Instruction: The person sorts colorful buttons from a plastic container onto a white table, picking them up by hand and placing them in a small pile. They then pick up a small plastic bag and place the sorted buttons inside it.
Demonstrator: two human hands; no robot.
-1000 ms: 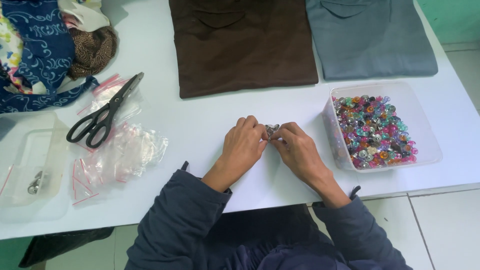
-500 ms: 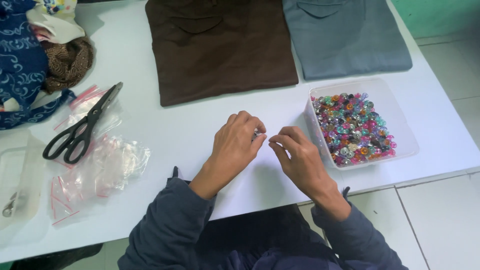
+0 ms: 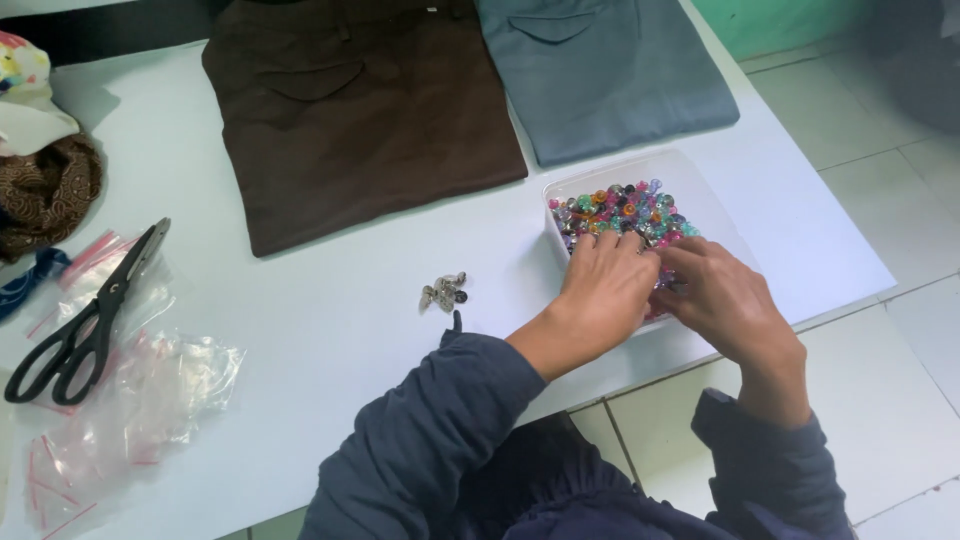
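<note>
Beads (image 3: pixel 620 212) fill the tray (image 3: pixel 722 212) at right; I see my left hand (image 3: pixel 605 290) and right hand (image 3: pixel 722 297) reaching in, grip unclear. Clasps (image 3: pixel 445 291) lie left.

A clear plastic tub (image 3: pixel 700 180) sits on the white table (image 3: pixel 330 330), near its right edge and just in front of the folded grey cloth. The tub is shallow, rectangular with rounded corners, and open at the top. It holds a heap of small beads (image 3: pixel 620 212) in pink, purple, blue, green, orange and clear. Both hands reach into its near side: the left hand (image 3: pixel 607 290) lies palm down over the beads, and the right hand (image 3: pixel 722 300) touches it, fingers curled among them.
</note>
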